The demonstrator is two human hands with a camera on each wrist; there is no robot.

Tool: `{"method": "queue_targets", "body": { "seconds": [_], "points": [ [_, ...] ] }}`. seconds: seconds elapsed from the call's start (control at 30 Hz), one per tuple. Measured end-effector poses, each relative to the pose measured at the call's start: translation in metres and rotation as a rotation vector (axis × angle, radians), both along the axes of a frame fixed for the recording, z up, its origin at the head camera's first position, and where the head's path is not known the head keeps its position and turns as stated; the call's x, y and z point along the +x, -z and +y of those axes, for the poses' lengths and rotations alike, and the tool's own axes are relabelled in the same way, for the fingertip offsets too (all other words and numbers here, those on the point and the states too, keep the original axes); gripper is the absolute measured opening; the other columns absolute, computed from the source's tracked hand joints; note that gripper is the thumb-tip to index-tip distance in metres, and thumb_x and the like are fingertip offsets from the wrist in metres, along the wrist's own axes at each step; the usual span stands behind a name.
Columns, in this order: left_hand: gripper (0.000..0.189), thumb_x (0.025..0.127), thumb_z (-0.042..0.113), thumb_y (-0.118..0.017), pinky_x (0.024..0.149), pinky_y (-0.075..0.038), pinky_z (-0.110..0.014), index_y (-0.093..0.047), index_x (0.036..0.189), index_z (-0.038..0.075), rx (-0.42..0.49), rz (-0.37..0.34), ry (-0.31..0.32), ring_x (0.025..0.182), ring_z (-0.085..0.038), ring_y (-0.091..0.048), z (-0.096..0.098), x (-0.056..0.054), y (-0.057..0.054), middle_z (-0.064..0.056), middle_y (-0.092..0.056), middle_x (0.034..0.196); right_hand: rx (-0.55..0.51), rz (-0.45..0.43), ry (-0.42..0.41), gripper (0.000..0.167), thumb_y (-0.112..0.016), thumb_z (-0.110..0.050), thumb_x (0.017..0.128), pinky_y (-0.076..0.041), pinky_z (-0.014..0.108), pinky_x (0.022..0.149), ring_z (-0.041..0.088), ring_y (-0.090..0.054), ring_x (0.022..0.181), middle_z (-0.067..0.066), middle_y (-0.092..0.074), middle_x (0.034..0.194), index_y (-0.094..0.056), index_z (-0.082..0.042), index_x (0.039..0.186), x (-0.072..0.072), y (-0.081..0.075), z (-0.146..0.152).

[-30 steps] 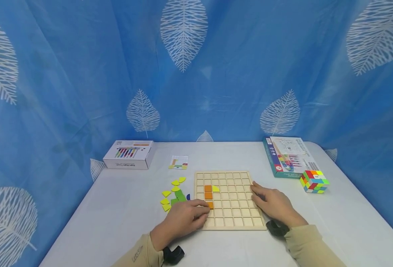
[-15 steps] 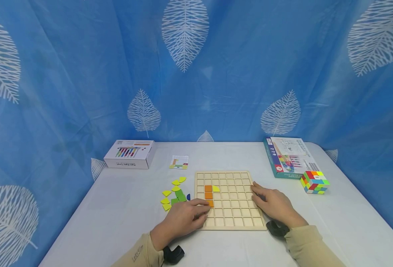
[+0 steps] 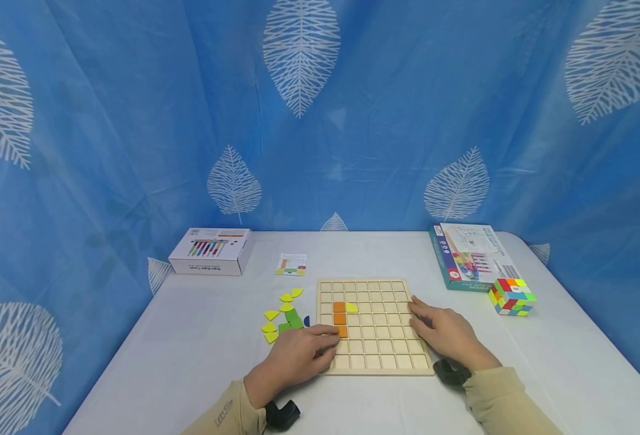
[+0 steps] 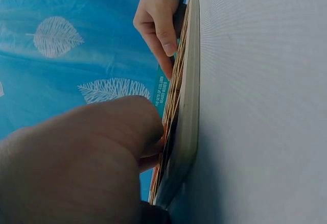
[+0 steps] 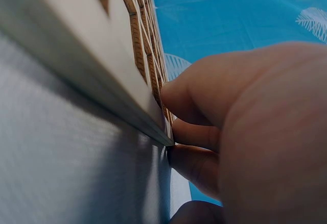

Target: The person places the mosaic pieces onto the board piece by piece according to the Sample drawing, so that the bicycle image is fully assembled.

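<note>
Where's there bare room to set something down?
Bare table lies between the pattern card and the teal box, behind the wooden board; also in front of the puzzle cube, right of the right hand. Crowded: left of the board, with yellow pieces and green pieces by the left hand.

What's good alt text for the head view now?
Left hand touches the nearest of three orange tiles on a wooden grid board; right hand touches its right edge. Loose yellow pieces and green pieces lie left of the board.
</note>
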State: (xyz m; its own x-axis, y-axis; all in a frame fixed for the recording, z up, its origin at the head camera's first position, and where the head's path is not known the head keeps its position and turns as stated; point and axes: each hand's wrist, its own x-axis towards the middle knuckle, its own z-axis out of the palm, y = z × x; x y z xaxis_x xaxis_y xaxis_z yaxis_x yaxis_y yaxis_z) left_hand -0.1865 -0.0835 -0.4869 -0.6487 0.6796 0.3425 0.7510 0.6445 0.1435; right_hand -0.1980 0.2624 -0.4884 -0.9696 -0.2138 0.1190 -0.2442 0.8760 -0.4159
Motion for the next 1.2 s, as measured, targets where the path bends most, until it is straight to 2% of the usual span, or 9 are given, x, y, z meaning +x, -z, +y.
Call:
{"method": "queue_targets", "body": {
  "seconds": [0.27, 0.4, 0.47, 0.6, 0.73, 0.77, 0.83, 0.97, 1.2],
  "points": [
    [0.021, 0.096, 0.026, -0.068, 0.064, -0.054, -0.020, -0.081, 0.113, 0.026, 0.024, 0.012, 0.015, 0.108, -0.004, -0.072, 0.000, 0.000, 0.001, 0.011, -0.075, 0.121, 0.003, -0.001, -0.002, 0.047, -0.062, -0.033, 0.102, -0.047, 0.061, 0.102, 0.043, -0.057, 0.132, 0.010, -0.054, 0.152, -0.063, -0.008, 0.141, 0.000, -0.001, 0.000],
    [0.020, 0.095, 0.026, -0.071, 0.057, -0.046, -0.014, -0.081, 0.112, 0.025, 0.098, 0.028, -0.047, 0.094, -0.002, -0.073, -0.004, 0.000, -0.002, 0.011, -0.075, 0.115, 0.001, -0.003, -0.006, 0.047, -0.062, -0.034, 0.102, -0.047, 0.061, 0.102, 0.043, -0.057, 0.132, 0.010, -0.054, 0.152, -0.063, -0.008, 0.142, 0.000, 0.000, 0.000],
    [0.019, 0.093, 0.025, -0.074, 0.054, -0.042, -0.013, -0.081, 0.110, 0.025, 0.147, 0.055, -0.122, 0.084, -0.002, -0.071, -0.010, -0.004, -0.005, 0.011, -0.076, 0.108, 0.002, -0.001, -0.007, 0.047, -0.062, -0.034, 0.102, -0.048, 0.061, 0.101, 0.044, -0.057, 0.132, 0.010, -0.054, 0.152, -0.063, -0.008, 0.142, 0.000, 0.000, 0.001],
    [0.020, 0.088, 0.020, -0.078, 0.055, -0.044, -0.017, -0.082, 0.107, 0.023, 0.230, 0.072, -0.370, 0.075, -0.007, -0.069, -0.031, -0.015, -0.013, 0.008, -0.074, 0.101, 0.002, 0.001, -0.010, 0.048, -0.062, -0.034, 0.102, -0.048, 0.061, 0.100, 0.044, -0.057, 0.131, 0.011, -0.054, 0.152, -0.062, -0.008, 0.142, -0.001, 0.000, 0.001],
    [0.026, 0.089, 0.019, -0.077, 0.059, -0.050, -0.027, -0.079, 0.114, 0.021, 0.223, -0.080, -0.630, 0.083, -0.018, -0.071, -0.056, -0.024, -0.022, 0.001, -0.074, 0.112, 0.010, 0.000, -0.012, 0.047, -0.062, -0.034, 0.102, -0.048, 0.062, 0.099, 0.045, -0.057, 0.131, 0.011, -0.054, 0.152, -0.063, -0.008, 0.141, -0.002, -0.001, 0.002],
    [0.028, 0.089, 0.021, -0.076, 0.062, -0.052, -0.030, -0.078, 0.117, 0.021, 0.197, -0.133, -0.680, 0.086, -0.020, -0.071, -0.062, -0.025, -0.024, -0.001, -0.073, 0.115, 0.012, -0.003, -0.013, 0.047, -0.061, -0.034, 0.102, -0.048, 0.062, 0.099, 0.045, -0.057, 0.131, 0.011, -0.054, 0.152, -0.063, -0.008, 0.142, -0.002, -0.001, 0.002],
    [0.032, 0.089, 0.021, -0.075, 0.066, -0.054, -0.036, -0.076, 0.121, 0.019, 0.144, -0.232, -0.739, 0.091, -0.023, -0.071, -0.073, -0.028, -0.026, -0.003, -0.072, 0.117, 0.016, -0.006, -0.012, 0.047, -0.061, -0.034, 0.102, -0.048, 0.062, 0.099, 0.045, -0.057, 0.131, 0.011, -0.053, 0.153, -0.063, -0.009, 0.141, -0.002, -0.001, 0.002],
    [0.035, 0.087, 0.017, -0.075, 0.073, -0.057, -0.042, -0.076, 0.122, 0.016, 0.080, -0.330, -0.761, 0.098, -0.026, -0.069, -0.081, -0.032, -0.023, -0.004, -0.072, 0.112, 0.010, -0.015, -0.011, 0.047, -0.061, -0.034, 0.102, -0.047, 0.062, 0.100, 0.045, -0.056, 0.132, 0.012, -0.053, 0.153, -0.062, -0.008, 0.142, -0.002, -0.002, 0.002],
    [0.031, 0.086, 0.016, -0.081, 0.086, -0.057, -0.048, -0.078, 0.117, 0.016, 0.092, -0.332, -0.741, 0.110, -0.028, -0.069, -0.080, -0.033, -0.017, -0.005, -0.073, 0.117, 0.006, -0.027, -0.008, 0.047, -0.061, -0.034, 0.102, -0.046, 0.062, 0.102, 0.044, -0.055, 0.133, 0.011, -0.052, 0.153, -0.062, -0.009, 0.142, -0.001, -0.002, 0.001]
  ]
}}
